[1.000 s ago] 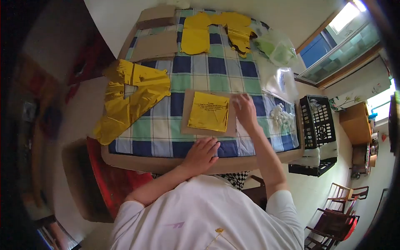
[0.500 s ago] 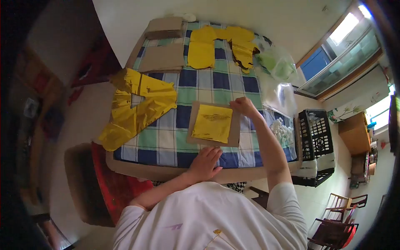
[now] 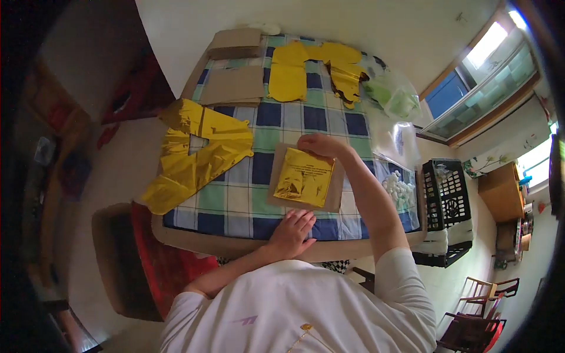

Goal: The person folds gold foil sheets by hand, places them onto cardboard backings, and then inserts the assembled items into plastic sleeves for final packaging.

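A folded gold foil balloon [image 3: 303,179] with small dark print lies on a square of brown cardboard [image 3: 333,200] near the table's front. My right hand [image 3: 318,145] is at the balloon's top edge, its fingers curled and closed on the foil; the fingertips are partly hidden. Just below the cardboard, my left hand [image 3: 290,230] rests on the table's front edge, fingers stretched out and holding nothing. To the left, an unfolded gold foil balloon [image 3: 203,159] lies flat with its lower end over the table edge.
More flat gold foil balloons [image 3: 287,73] lie at the back. Stacked cardboard sheets [image 3: 232,85] are at back left. Plastic bags [image 3: 393,97] and small white pieces [image 3: 399,188] line the right side of the checked tablecloth [image 3: 312,120]. A black crate [image 3: 447,194] stands beyond it.
My right hand has moved left from the cardboard's top right corner to the balloon's top edge. The foil now looks more creased and shiny. My left hand stays at the table edge.
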Demonstrator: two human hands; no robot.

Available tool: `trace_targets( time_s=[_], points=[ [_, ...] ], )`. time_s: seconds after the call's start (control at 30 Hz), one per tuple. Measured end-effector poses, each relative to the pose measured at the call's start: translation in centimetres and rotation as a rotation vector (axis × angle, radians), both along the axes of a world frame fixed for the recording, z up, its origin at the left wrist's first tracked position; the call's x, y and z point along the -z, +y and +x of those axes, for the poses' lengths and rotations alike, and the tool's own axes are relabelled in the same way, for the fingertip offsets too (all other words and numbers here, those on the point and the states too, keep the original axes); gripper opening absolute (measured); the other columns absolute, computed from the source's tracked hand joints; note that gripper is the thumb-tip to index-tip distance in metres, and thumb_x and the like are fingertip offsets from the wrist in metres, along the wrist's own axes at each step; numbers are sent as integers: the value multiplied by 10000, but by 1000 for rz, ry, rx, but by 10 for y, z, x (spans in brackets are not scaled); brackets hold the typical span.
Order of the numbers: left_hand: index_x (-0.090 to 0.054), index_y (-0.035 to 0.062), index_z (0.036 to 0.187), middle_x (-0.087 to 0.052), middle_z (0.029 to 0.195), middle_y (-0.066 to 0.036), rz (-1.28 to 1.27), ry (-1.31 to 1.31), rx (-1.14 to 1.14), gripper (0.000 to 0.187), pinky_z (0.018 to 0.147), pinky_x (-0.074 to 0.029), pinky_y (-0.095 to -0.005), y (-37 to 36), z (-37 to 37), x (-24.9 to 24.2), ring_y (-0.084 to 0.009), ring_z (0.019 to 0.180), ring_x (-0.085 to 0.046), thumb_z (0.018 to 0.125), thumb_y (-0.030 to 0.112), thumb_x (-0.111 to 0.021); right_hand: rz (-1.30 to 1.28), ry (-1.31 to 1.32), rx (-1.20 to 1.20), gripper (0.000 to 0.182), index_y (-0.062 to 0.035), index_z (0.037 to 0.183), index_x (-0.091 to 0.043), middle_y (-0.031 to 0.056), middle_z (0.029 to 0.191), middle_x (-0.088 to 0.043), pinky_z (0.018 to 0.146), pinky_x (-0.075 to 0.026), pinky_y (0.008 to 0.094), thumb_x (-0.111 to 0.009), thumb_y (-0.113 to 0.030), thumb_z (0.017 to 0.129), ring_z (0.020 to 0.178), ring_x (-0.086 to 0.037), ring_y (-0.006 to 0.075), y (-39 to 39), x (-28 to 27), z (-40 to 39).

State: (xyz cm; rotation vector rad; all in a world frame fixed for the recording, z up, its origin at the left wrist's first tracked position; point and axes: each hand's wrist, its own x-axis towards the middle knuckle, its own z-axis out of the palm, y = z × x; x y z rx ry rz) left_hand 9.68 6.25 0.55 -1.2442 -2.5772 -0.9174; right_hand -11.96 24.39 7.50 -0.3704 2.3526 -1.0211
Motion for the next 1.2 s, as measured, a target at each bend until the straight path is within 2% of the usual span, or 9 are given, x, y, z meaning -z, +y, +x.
trace_targets(
  time_s=[0.07,0.17,0.27,0.47,0.67,0.73,0.9,1.03,1.2],
  points=[
    [-479,22,1243,-445,1298,-130,-8,-4,-7,635,1062,-309,-467,1,1,-2,-292,1246,-389,734,311,-725,-3,-45,19,213,-56,908,-643,25,736,-615,598,-443,298,-575,-255,882,672,-552,121,-2,-7,1],
    [-486,22,1236,-446,1301,-133,-14,0,-8,621,1060,-312,-466,0,0,-4,-294,1245,-390,736,303,-723,-72,181,-88,220,-45,832,-636,22,711,-601,615,-433,304,-617,-263,857,676,-534,129,4,4,-7],
    [-486,23,1236,-444,1303,-132,-5,3,-6,618,1056,-315,-471,1,1,-3,-296,1244,-391,735,297,-723,-31,108,-14,239,-44,811,-647,27,710,-602,641,-431,305,-646,-281,837,701,-536,128,6,10,-8],
    [-472,30,1243,-433,1307,-128,1,13,-9,623,1052,-313,-487,1,2,2,-299,1242,-390,740,302,-719,27,51,125,204,-47,847,-660,38,717,-612,658,-441,312,-655,-250,822,722,-540,115,-11,-21,20],
    [-470,32,1246,-432,1308,-126,-12,34,-5,621,1050,-313,-488,2,2,3,-298,1244,-389,745,303,-714,-123,227,-48,224,-42,982,-659,62,808,-647,683,-472,279,-584,-215,861,762,-567,102,1,2,11],
    [-468,30,1249,-432,1310,-126,-16,39,-7,623,1051,-312,-486,1,2,2,-296,1249,-387,747,306,-713,13,416,-167,216,-45,1010,-658,68,835,-653,702,-475,274,-582,-175,856,794,-571,99,15,27,-1],
    [-463,24,1257,-434,1312,-128,-16,21,5,627,1048,-311,-477,2,2,3,-294,1262,-381,757,317,-703,152,157,-168,243,-70,1012,-652,95,926,-667,735,-483,293,-643,-169,791,837,-600,129,81,22,1],
    [-462,9,1255,-438,1308,-136,-55,20,13,628,1057,-298,-470,2,1,-1,-299,1263,-377,762,322,-691,215,116,84,392,-93,998,-600,117,985,-633,783,-478,364,-748,-271,682,906,-598,199,87,40,9],
    [-455,-26,1260,-438,1318,-152,-45,21,22,636,1067,-284,-461,1,1,2,-301,1263,-374,768,315,-669,294,753,260,419,-135,1036,-588,116,997,-576,801,-436,432,-753,-258,671,969,-540,310,57,36,71]
  ],
)
